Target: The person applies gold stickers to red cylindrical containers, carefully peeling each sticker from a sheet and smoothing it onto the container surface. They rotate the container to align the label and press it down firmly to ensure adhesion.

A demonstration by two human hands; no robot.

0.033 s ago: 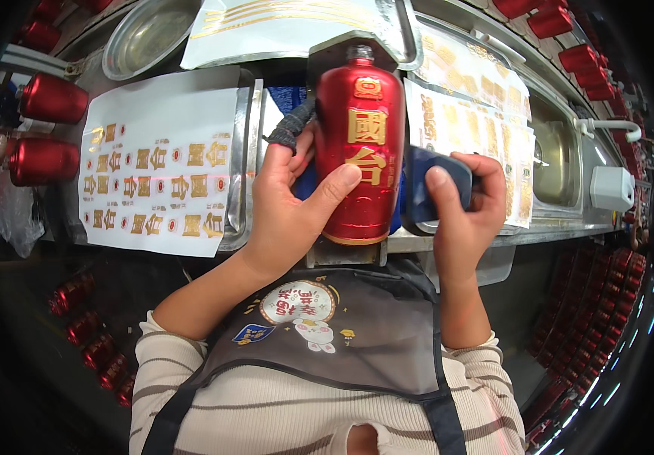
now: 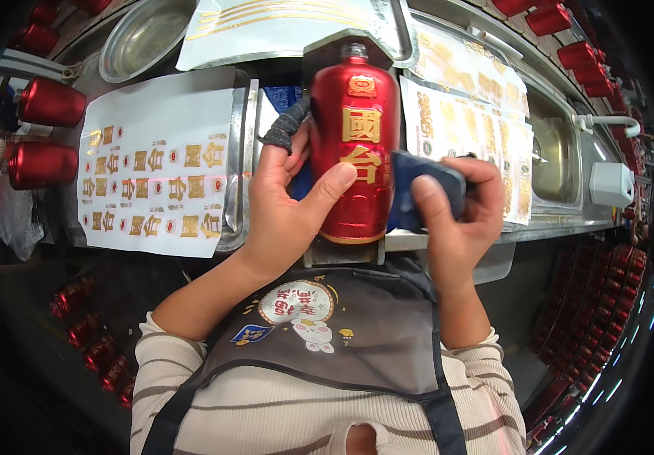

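A glossy red bottle (image 2: 354,205) with raised gold characters lies neck-away in a dark metal holder (image 2: 319,54) in front of me. Around its left side curls my left hand (image 2: 281,197), the thumb pressed on the front over the lower gold character. A dark knitted cover wraps one finger of that hand. Pinched between the thumb and fingers of my right hand (image 2: 456,212) is a dark blue flat pad (image 2: 418,189), its left edge against the bottle's right side. The pad hides the small lettering there.
A sheet of gold character decals (image 2: 152,98) covers a metal tray on the left; more decal sheets (image 2: 478,121) lie right. Beyond stand a metal bowl (image 2: 145,45) and a tray of gold strips (image 2: 289,15). At right is a sink (image 2: 554,163). Red bottles (image 2: 50,102) stand around.
My right hand has brought the pad left, from beside the bottle onto its right edge. My left hand stays on the bottle.
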